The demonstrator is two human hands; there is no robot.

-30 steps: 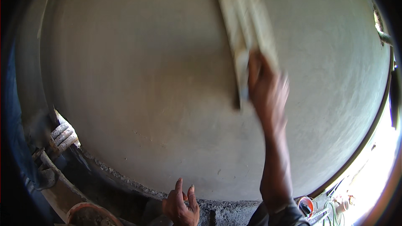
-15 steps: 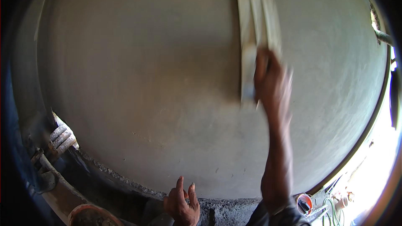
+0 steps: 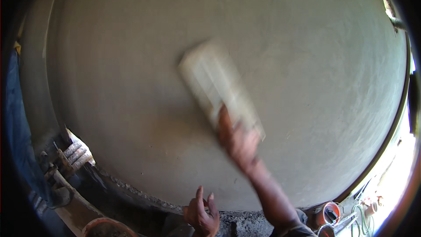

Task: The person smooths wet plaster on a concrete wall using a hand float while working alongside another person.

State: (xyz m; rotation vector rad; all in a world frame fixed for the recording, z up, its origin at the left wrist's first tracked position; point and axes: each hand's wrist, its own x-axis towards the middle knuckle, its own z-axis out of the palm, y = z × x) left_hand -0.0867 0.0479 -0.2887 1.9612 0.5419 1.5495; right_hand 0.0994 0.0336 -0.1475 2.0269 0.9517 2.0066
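Observation:
A broad grey plastered wall fills most of the view, smooth and damp-looking. My right hand is wrapped round a long pale plastering float, which lies against the middle of the wall. The float leans with its upper end to the left, and motion blurs both it and the hand. Low in the middle, my left hand holds nothing; its fingers are raised and apart in front of the wall's bottom edge.
Bucket rims show at the lower left and lower right; the lower-right orange bucket has dark things inside. A green hose lies coiled beside it. Blue cloth hangs at the far left. Light enters through a gap near the lower left.
My right hand has swept the float left and down across the wall, turning it from nearly upright to a slant. The left hand keeps its pose; the view has shifted slightly.

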